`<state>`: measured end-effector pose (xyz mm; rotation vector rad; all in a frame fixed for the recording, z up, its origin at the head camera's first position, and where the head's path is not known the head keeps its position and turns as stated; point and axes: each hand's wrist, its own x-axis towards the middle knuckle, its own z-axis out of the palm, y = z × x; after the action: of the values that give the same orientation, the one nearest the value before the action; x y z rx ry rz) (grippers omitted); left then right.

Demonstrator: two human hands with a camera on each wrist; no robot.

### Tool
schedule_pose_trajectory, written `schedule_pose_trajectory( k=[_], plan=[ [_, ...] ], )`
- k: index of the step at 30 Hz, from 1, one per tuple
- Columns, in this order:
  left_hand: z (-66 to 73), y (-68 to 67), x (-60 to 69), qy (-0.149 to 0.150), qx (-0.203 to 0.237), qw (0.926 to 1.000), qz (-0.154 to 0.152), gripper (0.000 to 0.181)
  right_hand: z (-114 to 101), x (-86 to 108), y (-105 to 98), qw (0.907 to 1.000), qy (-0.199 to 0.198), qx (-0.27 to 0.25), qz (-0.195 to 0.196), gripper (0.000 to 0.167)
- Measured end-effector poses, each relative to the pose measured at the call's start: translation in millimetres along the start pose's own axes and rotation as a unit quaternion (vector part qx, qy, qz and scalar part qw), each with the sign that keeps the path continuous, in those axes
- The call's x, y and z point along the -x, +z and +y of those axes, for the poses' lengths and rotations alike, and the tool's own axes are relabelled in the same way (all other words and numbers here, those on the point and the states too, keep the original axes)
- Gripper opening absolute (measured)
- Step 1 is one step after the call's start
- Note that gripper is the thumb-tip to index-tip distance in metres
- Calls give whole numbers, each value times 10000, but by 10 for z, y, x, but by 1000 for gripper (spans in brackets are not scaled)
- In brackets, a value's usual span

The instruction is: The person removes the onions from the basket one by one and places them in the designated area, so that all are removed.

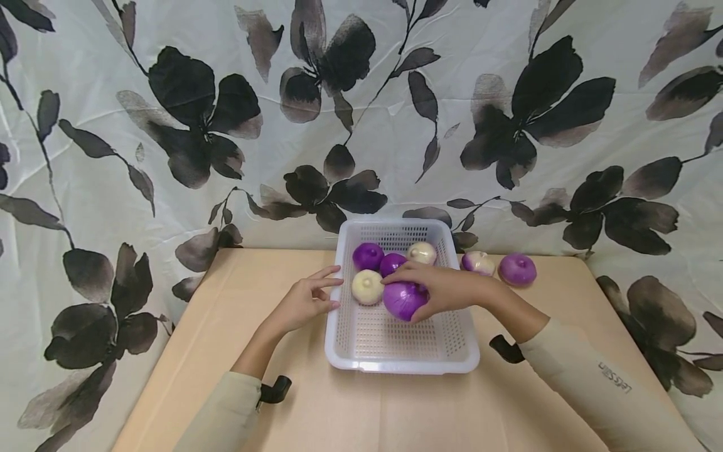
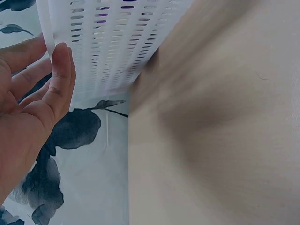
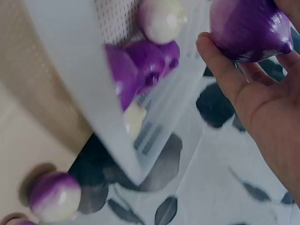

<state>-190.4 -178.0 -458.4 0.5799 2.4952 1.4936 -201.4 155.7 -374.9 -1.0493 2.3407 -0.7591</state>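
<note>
Right hand [image 1: 447, 287] has a purple onion [image 1: 402, 301] gripped mid-frame. Left hand [image 1: 305, 302], fingers loose, just touches the basket [image 1: 402, 366].

A glossy purple round onion [image 1: 403, 302] was gripped by the right hand [image 1: 443, 287], over a white rectangular perforated plastic basket [image 1: 402, 366], whether it touched bottom was unclear, purple and pale round onions [image 1: 368, 287] lay clustered inside.

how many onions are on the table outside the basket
2: a purple-and-white onion just right of the basket, and a purple onion farther right. The right arm may hide others.
</note>
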Motion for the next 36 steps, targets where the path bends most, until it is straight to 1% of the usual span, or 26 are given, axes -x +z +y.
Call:
schedule_pose_trajectory(
  k=[3, 6, 9, 13, 17, 22, 26, 32, 36],
  plan=[
    [3, -3, -4, -45, 32, 10000, -4, 51, 73, 149, -51, 9989, 177, -334, 262, 77],
    [-5, -1, -4, -83, 18, 10000, -3, 51, 147, 282, -81, 9970, 266, -493, 530, 78],
    [-12, 7, 7, -102, -6, 9999, -22, 51, 227, 399, -95, 9947, 248, -516, 850, 77],
    [-13, 20, 17, -126, 26, 9999, -47, 51, 357, 573, -117, 9892, 299, -476, 1351, 76],
    [1, 27, 34, -187, 35, 9998, -41, 51, 506, 769, -144, 9821, 501, -477, 1754, 77],
    [10, 27, 54, -221, -8, 9998, -6, 52, 696, 992, -157, 9699, 826, -450, 2244, 81],
    [15, 28, 52, -241, -21, 9997, -20, 52, 838, 1181, -179, 9591, 1202, -408, 2529, 86],
    [21, 14, 16, -121, -98, 9999, 10, 51, 1055, 1427, -301, 9414, 1663, -180, 2930, 87],
    [22, 3, -11, -120, -113, 9999, 27, 51, 1217, 1564, -378, 9314, 1850, -217, 3128, 87]
  ],
)
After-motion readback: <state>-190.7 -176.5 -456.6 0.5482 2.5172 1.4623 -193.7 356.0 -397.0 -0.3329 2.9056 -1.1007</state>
